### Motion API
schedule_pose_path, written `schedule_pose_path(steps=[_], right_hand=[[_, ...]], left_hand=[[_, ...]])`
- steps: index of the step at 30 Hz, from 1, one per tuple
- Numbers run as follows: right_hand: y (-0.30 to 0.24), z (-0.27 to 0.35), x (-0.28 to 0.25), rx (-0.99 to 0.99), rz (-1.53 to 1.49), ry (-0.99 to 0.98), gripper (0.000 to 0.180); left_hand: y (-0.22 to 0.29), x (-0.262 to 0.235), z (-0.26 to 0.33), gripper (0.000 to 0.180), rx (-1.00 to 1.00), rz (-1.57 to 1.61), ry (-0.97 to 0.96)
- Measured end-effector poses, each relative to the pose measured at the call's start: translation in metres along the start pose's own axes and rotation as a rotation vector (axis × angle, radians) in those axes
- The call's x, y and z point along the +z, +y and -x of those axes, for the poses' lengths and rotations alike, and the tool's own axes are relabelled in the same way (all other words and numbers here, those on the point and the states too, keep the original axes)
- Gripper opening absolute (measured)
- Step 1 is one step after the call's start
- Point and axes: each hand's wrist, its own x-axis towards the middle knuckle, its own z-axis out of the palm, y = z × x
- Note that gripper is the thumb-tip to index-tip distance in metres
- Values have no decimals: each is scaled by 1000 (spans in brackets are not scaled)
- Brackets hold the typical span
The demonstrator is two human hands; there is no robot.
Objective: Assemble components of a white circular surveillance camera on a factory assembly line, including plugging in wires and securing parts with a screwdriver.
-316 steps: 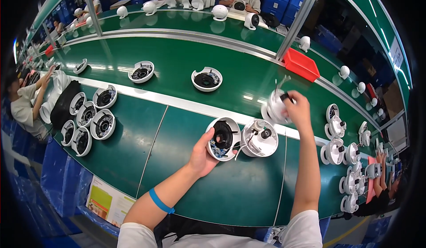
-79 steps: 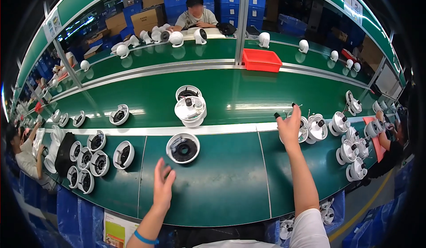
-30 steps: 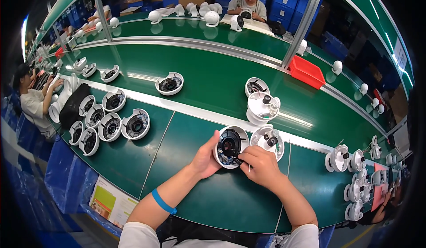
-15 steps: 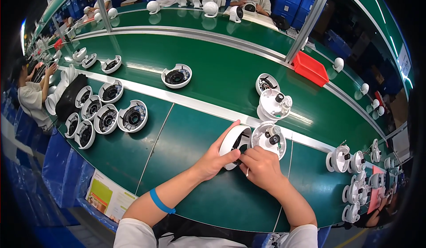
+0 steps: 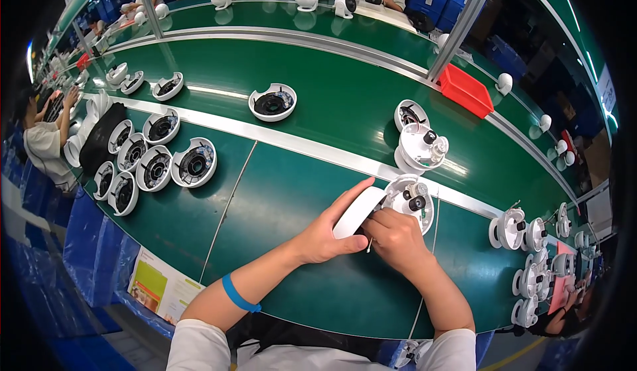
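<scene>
My left hand (image 5: 326, 235) is wrapped round a white round camera housing shell (image 5: 359, 213), tilted so that its outer rim faces me. The fingers of my right hand (image 5: 398, 238) are closed at the shell's dark open side. A short thin white piece (image 5: 370, 244) sticks out below those fingers; what they pinch is hidden. Just beyond my right hand stands a white camera body (image 5: 419, 217) with a black lens and a clear round part. It appears to touch the back of the shell or lie very near it.
Several open white shells with black insides (image 5: 194, 163) stand at the left of the bench. More shells (image 5: 273, 102) and another camera body (image 5: 423, 147) ride on the green belt. Camera bodies (image 5: 511, 229) crowd the right. A red tray (image 5: 466, 91) lies beyond; co-workers sit left and opposite.
My left hand has turned the shell so its open side shows less, and both hands have shifted slightly right. Shells and the camera body on the belt have moved right.
</scene>
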Motion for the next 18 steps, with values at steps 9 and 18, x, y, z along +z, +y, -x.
schedule_pose_path(steps=[9, 18], right_hand=[[-8, 2, 5, 71, -33, 92, 12], [-6, -4, -10, 226, -622, 0, 34]], left_hand=[[1, -3, 1, 117, 23, 35, -48], [-12, -9, 0, 95, -44, 393, 136]])
